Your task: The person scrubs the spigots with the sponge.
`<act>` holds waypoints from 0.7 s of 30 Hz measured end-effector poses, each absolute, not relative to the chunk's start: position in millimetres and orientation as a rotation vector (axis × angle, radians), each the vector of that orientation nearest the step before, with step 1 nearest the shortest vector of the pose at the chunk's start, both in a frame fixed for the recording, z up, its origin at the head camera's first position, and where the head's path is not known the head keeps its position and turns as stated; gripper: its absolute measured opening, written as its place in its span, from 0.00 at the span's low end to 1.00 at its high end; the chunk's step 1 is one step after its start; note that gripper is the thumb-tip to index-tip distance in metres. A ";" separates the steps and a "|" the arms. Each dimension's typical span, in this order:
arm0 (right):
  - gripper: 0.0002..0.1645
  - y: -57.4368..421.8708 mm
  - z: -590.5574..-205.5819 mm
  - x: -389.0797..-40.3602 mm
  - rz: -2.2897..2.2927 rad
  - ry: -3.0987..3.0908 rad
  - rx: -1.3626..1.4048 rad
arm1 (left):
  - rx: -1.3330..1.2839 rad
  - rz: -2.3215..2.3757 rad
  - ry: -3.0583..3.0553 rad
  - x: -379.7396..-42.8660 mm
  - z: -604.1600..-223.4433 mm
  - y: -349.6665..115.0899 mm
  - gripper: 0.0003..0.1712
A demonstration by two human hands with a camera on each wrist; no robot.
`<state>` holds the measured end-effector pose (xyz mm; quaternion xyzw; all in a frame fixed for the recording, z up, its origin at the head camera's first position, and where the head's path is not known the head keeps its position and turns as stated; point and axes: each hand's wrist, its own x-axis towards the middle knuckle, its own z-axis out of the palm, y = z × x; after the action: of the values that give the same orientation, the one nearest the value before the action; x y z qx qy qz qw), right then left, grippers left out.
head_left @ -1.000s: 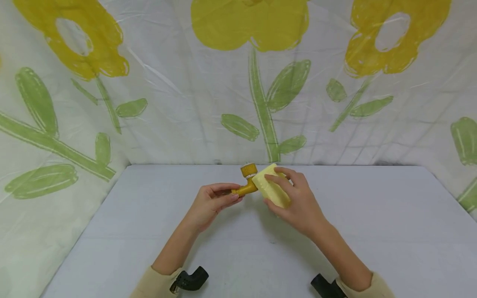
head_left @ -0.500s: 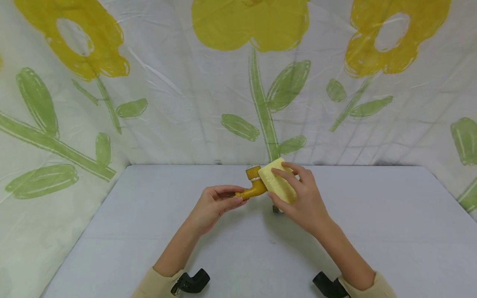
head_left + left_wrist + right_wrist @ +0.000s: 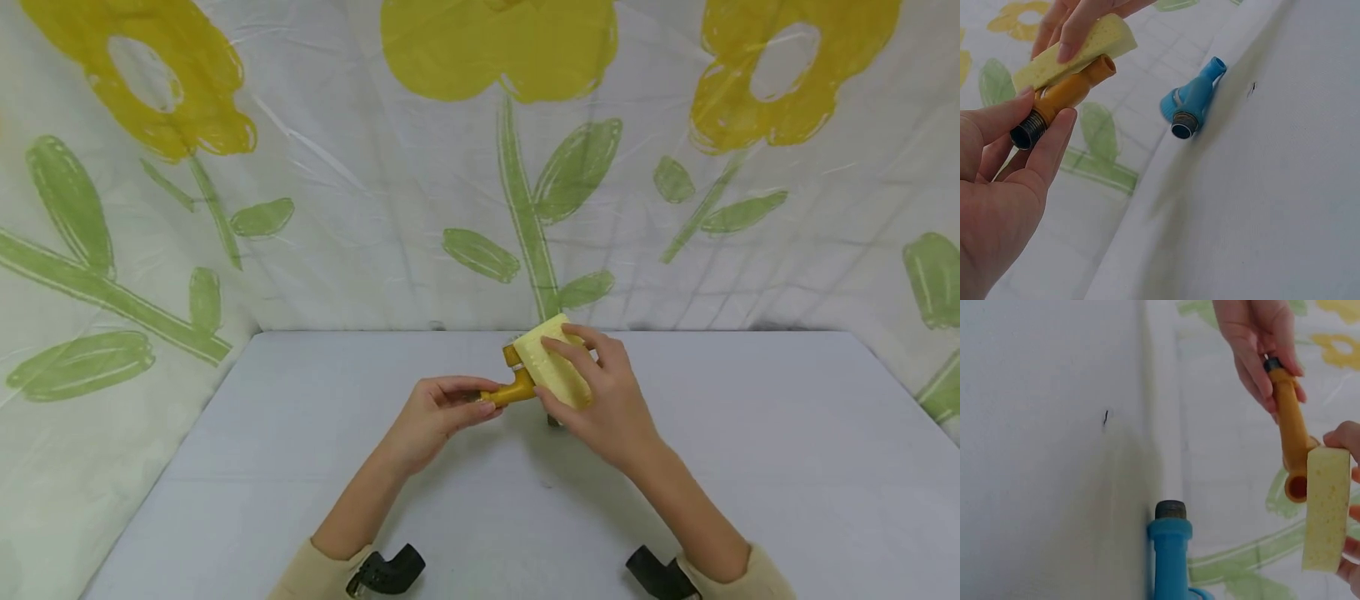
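Observation:
Between thumb and fingers, my left hand (image 3: 431, 423) pinches a yellow-orange plastic tap (image 3: 515, 390) by its dark threaded end, holding it above the table. A pale yellow sponge (image 3: 553, 367) is gripped in my right hand (image 3: 611, 404), fingers on one side and thumb on the other. In the head view the sponge covers part of the tap's round knob. The right wrist view has the sponge (image 3: 1327, 512) right beside the tap (image 3: 1291, 419), near its open spout. From the left wrist, the sponge (image 3: 1085, 50) lies along the tap (image 3: 1067, 92).
A blue tap (image 3: 1196, 97) with a dark threaded end rests on the white table (image 3: 262, 483) beyond my hands. In the head view it is mostly hidden behind the sponge and right hand. A flower-printed sheet (image 3: 337, 208) hangs behind the table.
Both hands have shifted slightly right with the tap and sponge. The sponge now covers more of the tap's knob. The blue tap's dark end has come into view below the sponge.

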<state>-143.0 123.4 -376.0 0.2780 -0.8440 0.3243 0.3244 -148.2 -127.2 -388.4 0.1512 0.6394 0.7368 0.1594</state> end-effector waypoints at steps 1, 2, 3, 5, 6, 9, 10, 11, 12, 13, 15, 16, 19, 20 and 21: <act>0.35 123.8 -376.1 -143.3 0.853 -2.215 0.719 | 0.433 2.103 1.825 -148.2 -388.4 -127.1 0.20; 0.35 123.8 -376.3 -143.3 0.853 -2.218 0.714 | 0.437 2.101 1.827 -148.1 -388.4 -127.2 0.21; 0.35 123.3 -376.6 -143.2 0.852 -2.219 0.715 | 0.441 2.100 1.828 -148.2 -388.5 -127.2 0.21; 0.36 121.5 -377.5 -142.5 0.838 -2.217 0.739 | 0.446 2.107 1.824 -148.4 -388.7 -127.7 0.21; 0.36 120.3 -377.8 -142.1 0.829 -2.215 0.758 | 0.445 2.113 1.825 -148.2 -388.4 -128.1 0.21; 0.36 117.9 -377.8 -141.0 0.809 -2.210 0.804 | 0.448 2.133 1.828 -148.1 -386.8 -130.0 0.20; 0.36 117.8 -377.5 -140.8 0.808 -2.210 0.809 | 0.450 2.136 1.830 -148.0 -386.0 -130.7 0.20; 0.36 118.1 -377.0 -140.8 0.810 -2.213 0.806 | 0.450 2.139 1.831 -148.0 -385.1 -131.3 0.20; 0.36 118.8 -376.5 -141.0 0.815 -2.218 0.799 | 0.448 2.141 1.830 -148.2 -384.5 -131.8 0.20; 0.36 119.8 -376.2 -141.3 0.818 -2.224 0.789 | 0.449 2.140 1.829 -148.6 -384.1 -132.2 0.21; 0.36 122.0 -376.3 -142.3 0.821 -2.235 0.771 | 0.455 2.138 1.826 -149.4 -384.0 -132.9 0.21; 0.36 122.7 -376.6 -142.8 0.822 -2.237 0.765 | 0.448 2.138 1.823 -149.4 -383.7 -132.9 0.21; 0.35 123.1 -377.9 -143.6 0.832 -2.237 0.755 | 0.452 2.145 1.818 -149.9 -384.6 -133.3 0.21; 0.35 122.7 -378.2 -143.4 0.842 -2.236 0.753 | 0.451 2.151 1.813 -150.1 -384.8 -133.2 0.21; 0.34 122.3 -378.5 -143.1 0.854 -2.236 0.750 | 0.445 2.156 1.809 -150.2 -384.9 -133.0 0.21</act>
<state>-143.1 122.3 -378.5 0.2840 -0.8472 0.3234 0.3115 -150.2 -133.0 -384.9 0.1544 0.6282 0.7486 0.1455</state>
